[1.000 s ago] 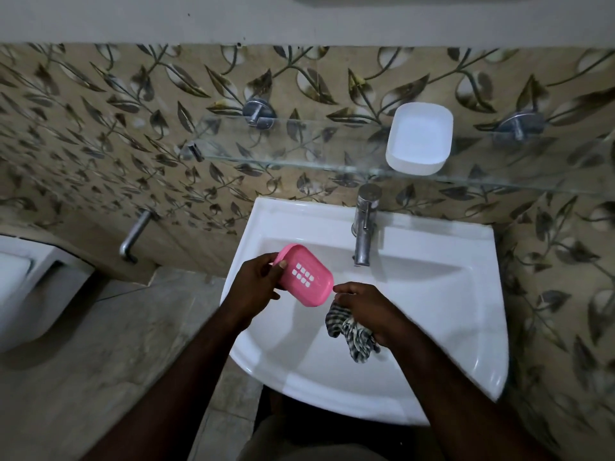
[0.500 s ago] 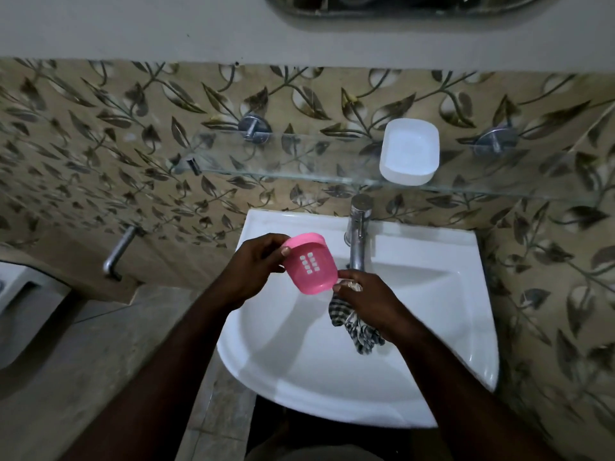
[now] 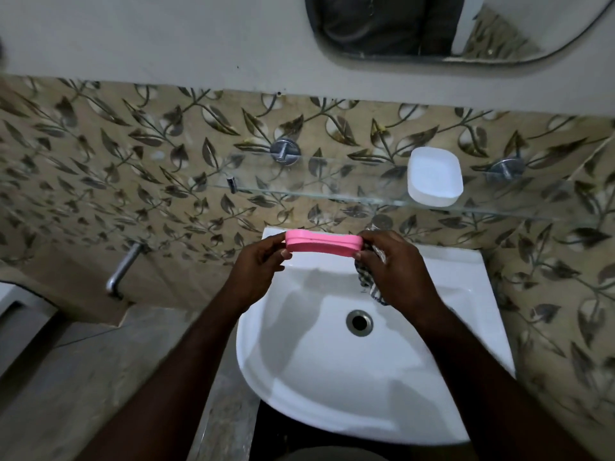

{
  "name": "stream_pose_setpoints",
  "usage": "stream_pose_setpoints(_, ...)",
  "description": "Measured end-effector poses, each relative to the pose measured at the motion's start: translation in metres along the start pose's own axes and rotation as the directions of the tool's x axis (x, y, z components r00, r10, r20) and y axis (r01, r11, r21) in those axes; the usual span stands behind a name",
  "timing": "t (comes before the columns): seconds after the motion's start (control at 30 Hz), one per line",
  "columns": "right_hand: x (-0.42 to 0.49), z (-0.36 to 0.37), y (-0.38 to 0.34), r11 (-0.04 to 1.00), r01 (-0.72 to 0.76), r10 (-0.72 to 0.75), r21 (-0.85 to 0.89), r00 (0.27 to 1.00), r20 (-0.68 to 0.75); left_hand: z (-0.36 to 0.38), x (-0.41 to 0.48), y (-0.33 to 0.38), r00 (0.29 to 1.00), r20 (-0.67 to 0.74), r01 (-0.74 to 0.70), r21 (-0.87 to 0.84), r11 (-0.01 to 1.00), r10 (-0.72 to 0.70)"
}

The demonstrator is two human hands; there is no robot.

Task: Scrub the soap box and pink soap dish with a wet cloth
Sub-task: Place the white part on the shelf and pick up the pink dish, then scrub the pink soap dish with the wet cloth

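Observation:
The pink soap dish (image 3: pixel 323 244) is held level over the back of the white sink (image 3: pixel 332 377), seen edge-on. My left hand (image 3: pixel 258 266) pinches its left end. My right hand (image 3: pixel 394 264) grips its right end together with a striped cloth (image 3: pixel 374 287) that hangs below the palm. The white soap box (image 3: pixel 434 176) stands on the glass shelf (image 3: pixel 299 194) above and to the right, apart from both hands. The tap is hidden behind my right hand.
A drain (image 3: pixel 359 322) sits in the basin. A metal wall tap (image 3: pixel 124 271) juts out at the left. Two chrome shelf brackets (image 3: pixel 284 150) hold the shelf. A mirror (image 3: pixel 449 24) hangs above. A white fixture edge (image 3: pixel 13 304) shows at far left.
The dish has been turned from tilted bottom-up to level and lifted towards the shelf. My right hand, with the cloth, came up to take the dish's right end. The view tilted upward.

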State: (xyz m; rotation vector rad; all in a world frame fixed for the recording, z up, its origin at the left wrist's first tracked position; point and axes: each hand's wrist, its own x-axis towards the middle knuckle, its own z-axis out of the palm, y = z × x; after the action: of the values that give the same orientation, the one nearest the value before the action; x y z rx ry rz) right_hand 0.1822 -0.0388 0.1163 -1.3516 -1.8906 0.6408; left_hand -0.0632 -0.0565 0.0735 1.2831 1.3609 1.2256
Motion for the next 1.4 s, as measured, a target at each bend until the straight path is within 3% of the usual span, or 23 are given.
stream_pose_setpoints(0.23,-0.006,-0.006,-0.026,0.987,0.074,-0.076,-0.143,0.997,-0.004,-0.009,-0.001,-0.002,0.993,0.114,-0.031,0.086,0.996,0.021)
stream_pose_setpoints(0.43,-0.022,0.0,-0.042,0.921,0.143,-0.171,-0.363,0.984,-0.046,-0.013,-0.005,0.007,0.968,0.249,0.03,-0.021,0.999,-0.023)
stream_pose_setpoints(0.63,-0.028,0.005,-0.043,0.875,0.222,-0.231,-0.431,0.972,0.032,-0.016,-0.016,0.0,0.96,0.276,-0.01,0.198,0.98,-0.046)
stream_pose_setpoints(0.7,-0.025,0.003,-0.043,0.861,0.254,-0.228,-0.44,0.967,0.112,-0.015,-0.017,0.0,0.962,0.243,0.043,0.326,0.944,-0.127)
stream_pose_setpoints(0.8,-0.017,0.003,-0.045,0.858,0.275,-0.187,-0.434,0.954,0.234,-0.004,-0.012,0.008,0.94,0.315,-0.021,0.436,0.9,-0.131)
stream_pose_setpoints(0.9,-0.011,0.002,-0.048,0.866,0.29,-0.191,-0.406,0.944,0.268,0.016,-0.01,0.017,0.902,0.423,-0.094,0.389,0.917,-0.087)
stream_pose_setpoints(1.03,-0.008,-0.001,-0.041,0.925,0.209,-0.121,-0.316,0.953,0.277,0.044,-0.015,0.015,0.908,0.418,-0.156,0.318,0.935,0.01)
stream_pose_setpoints(1.1,-0.009,-0.007,-0.032,0.976,0.085,-0.038,-0.199,0.972,0.23,0.054,-0.018,0.012,0.922,0.384,-0.029,0.195,0.98,-0.049)
stream_pose_setpoints(1.13,-0.009,-0.011,-0.028,0.994,-0.018,0.038,-0.111,0.983,0.18,0.056,-0.018,0.01,0.922,0.352,0.156,0.039,0.987,-0.16)
stream_pose_setpoints(1.17,-0.01,-0.015,-0.023,0.991,-0.131,0.133,-0.019,0.984,0.121,0.057,-0.014,0.005,0.883,0.358,0.388,-0.188,0.902,-0.305)
stream_pose_setpoints(1.2,-0.012,-0.019,-0.019,0.967,-0.241,0.235,0.088,0.969,0.072,0.056,-0.01,-0.003,0.822,0.413,0.551,-0.403,0.731,-0.393)
stream_pose_setpoints(1.27,-0.015,-0.022,-0.011,0.83,-0.43,0.437,0.355,0.897,0.065,0.052,-0.007,-0.017,0.763,0.505,0.645,-0.641,0.416,-0.403)
stream_pose_setpoints(1.33,-0.02,-0.022,-0.006,0.61,-0.551,0.552,0.57,0.811,0.193,0.05,-0.008,-0.023,0.765,0.554,0.641,-0.706,0.301,-0.328)
stream_pose_setpoints(1.4,-0.027,-0.022,-0.005,0.501,-0.602,0.556,0.621,0.774,0.302,0.05,-0.011,-0.025,0.785,0.58,0.62,-0.738,0.266,-0.22)
